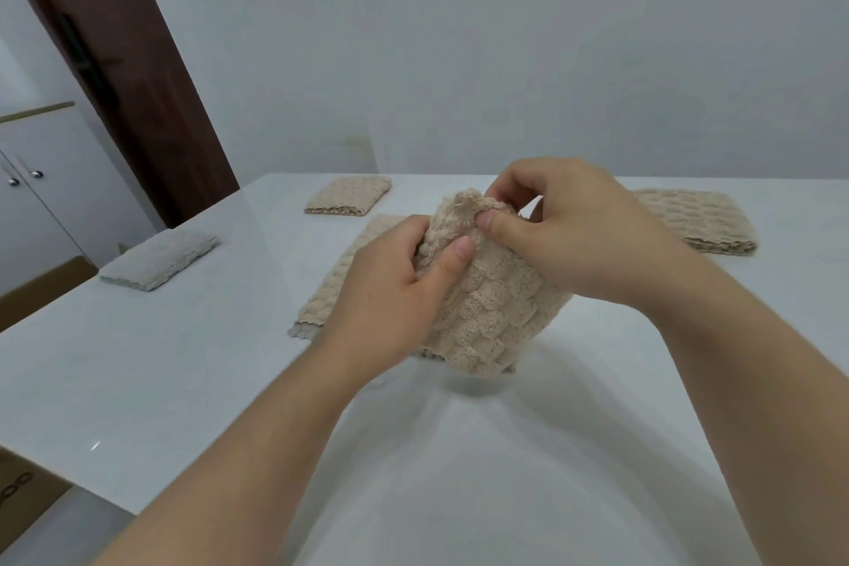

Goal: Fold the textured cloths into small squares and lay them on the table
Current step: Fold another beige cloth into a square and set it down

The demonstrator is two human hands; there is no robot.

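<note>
Above the table's middle: beige textured cloth (487, 313) held up by both hands; whether its lower edge touches the white table (183, 381) cannot be told.
Left hand (395, 290): grips the cloth's left side, thumb on the front, fingers curled behind.
Right hand (574, 234): pinches the top edge between thumb and curled fingers.
Beneath the held cloth: 1 flat beige cloth (335, 285), partly hidden.
Far side: 1 folded beige square (349, 197).
Right side: 1 larger folded beige cloth (698, 221).
Left edge: 1 folded grey cloth (158, 260).
Background: brown door (138, 83); white cabinet (46, 207) with 2 knobs.
</note>
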